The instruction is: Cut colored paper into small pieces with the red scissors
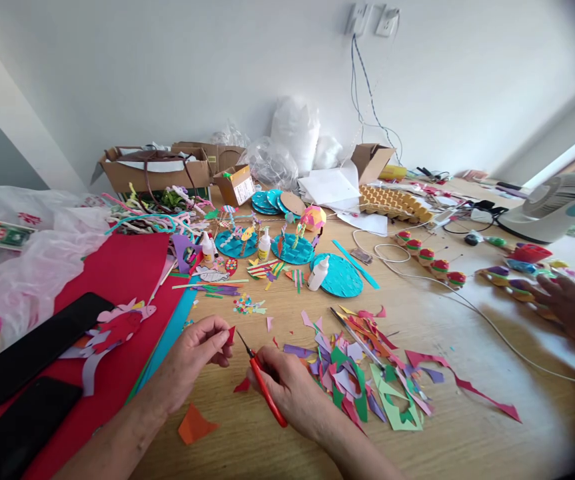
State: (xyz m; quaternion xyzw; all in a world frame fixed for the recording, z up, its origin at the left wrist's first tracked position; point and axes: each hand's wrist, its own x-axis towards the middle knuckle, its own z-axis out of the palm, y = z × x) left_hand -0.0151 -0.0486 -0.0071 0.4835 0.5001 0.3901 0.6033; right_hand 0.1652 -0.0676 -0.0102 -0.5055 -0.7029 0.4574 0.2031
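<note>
Between thumb and fingertips, my left hand (202,348) pinches a small red paper piece (231,335). Just to its right, my right hand (284,380) is wrapped round red-handled scissors (267,390), whose dark tips point up and left, close to the red piece. An orange paper scrap (196,424) lies on the wooden table below my left hand. Right of my right hand spreads a pile of coloured paper scraps (347,377), with a pen (357,337) lying across it.
Two black phones (42,347) rest on red sheets (127,267) at left. Glue bottles (318,274) and blue discs (342,275) stand farther back. Another person's hand (570,307) is at right near egg-carton pieces (510,283). A white cable (467,300) crosses the table near a fan (552,207).
</note>
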